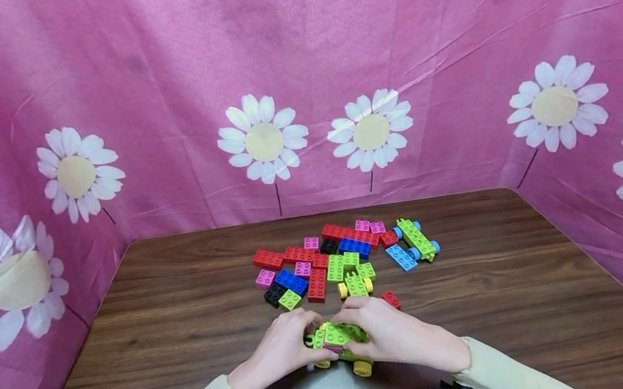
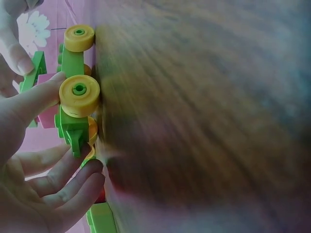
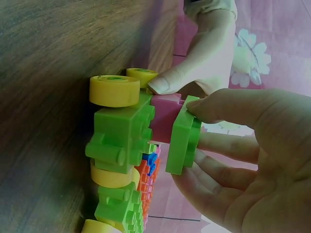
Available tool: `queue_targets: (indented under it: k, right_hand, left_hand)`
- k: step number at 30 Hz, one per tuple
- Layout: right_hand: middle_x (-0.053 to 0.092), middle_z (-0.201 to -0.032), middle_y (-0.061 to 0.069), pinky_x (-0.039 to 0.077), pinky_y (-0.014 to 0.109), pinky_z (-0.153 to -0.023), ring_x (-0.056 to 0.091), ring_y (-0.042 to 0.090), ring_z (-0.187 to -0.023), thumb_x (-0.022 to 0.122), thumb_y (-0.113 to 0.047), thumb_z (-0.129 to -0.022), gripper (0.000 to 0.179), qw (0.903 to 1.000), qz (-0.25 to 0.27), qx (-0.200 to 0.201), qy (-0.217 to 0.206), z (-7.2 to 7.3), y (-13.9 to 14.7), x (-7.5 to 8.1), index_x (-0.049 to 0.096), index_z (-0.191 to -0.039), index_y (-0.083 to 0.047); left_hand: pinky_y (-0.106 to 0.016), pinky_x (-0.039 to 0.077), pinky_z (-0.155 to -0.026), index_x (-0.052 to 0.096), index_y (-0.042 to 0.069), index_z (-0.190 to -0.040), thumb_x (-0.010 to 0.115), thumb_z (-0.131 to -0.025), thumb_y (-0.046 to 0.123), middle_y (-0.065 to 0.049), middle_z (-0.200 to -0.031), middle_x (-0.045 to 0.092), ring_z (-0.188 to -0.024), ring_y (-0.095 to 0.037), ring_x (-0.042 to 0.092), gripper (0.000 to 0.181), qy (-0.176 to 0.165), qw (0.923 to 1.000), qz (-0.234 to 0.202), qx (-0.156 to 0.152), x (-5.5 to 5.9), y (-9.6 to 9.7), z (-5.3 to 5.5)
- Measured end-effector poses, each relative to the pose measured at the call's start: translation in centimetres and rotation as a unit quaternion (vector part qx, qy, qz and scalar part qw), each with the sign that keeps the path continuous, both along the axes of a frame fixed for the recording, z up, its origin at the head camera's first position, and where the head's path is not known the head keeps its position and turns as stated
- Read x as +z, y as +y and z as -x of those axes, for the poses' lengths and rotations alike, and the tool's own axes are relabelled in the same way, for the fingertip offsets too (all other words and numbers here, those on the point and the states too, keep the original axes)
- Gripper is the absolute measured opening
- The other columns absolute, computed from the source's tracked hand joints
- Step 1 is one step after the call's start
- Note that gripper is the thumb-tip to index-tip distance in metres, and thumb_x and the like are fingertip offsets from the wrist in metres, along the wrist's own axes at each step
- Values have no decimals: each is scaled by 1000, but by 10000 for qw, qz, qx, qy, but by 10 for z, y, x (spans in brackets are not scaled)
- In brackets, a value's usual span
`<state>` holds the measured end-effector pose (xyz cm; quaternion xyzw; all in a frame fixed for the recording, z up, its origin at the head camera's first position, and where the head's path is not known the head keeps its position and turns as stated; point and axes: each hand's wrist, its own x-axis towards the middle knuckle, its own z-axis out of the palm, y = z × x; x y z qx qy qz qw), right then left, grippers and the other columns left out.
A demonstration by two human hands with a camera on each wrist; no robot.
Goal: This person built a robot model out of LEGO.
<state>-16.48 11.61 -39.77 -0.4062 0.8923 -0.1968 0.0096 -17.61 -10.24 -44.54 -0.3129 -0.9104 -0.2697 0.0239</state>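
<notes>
Two grips at once: pinching the green top brick (image 3: 177, 138) in the right hand (image 1: 398, 329), clasping the yellow-wheeled car (image 2: 73, 65) in the left hand (image 1: 279, 347), just nearside of the brick pile (image 1: 316, 284). Looks light, rigid, smooth; best held by the chassis (image 3: 112, 128), off the wheels (image 3: 114, 93).

Grn car (image 3: 114, 127) w/ yel wheels (image 3: 114, 92), pink brick (image 3: 164, 115); brn woodgrain table (image 1: 181, 308); pink cloth (image 1: 293, 17), wht daisies (image 1: 264, 141).
</notes>
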Motion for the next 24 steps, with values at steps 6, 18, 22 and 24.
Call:
queue_targets:
  k: [6,18,22,24]
  right_hand:
    - [66,-97,1,50,14,-69,56,5,-81,78,-18,-83,29,10000,50,-37,18,0,-1,-2,73,-110,-8]
    - [66,-94,1,44,11,-62,52,5,-74,78,-16,-80,28,9994,290,-157,-99,2,-2,-4,75,-106,-6]
    - [65,-93,1,36,11,-56,48,6,-72,78,-16,-79,28,9990,343,-194,-213,2,-3,-4,75,-105,-6]
    - [65,-93,1,36,11,-56,48,6,-73,77,-16,-79,27,9988,372,-201,-244,2,-3,-4,75,-104,-6]
  left_hand:
    - [-19,46,-63,67,5,-107,86,-73,42,1,-82,68,-72,-8,59,53,-118,9998,-136,26,-1,-2,-1]
    - [-16,49,-64,73,6,-101,84,-78,30,-1,-83,73,-73,-6,65,35,-526,9971,-516,-174,3,-9,1]
    - [-16,49,-63,74,7,-100,85,-77,30,0,-82,74,-72,-6,65,34,-445,9974,-523,-227,3,-9,2]
    - [-15,49,-63,75,7,-99,85,-76,30,0,-81,74,-71,-5,65,34,-407,9974,-536,-240,3,-9,2]
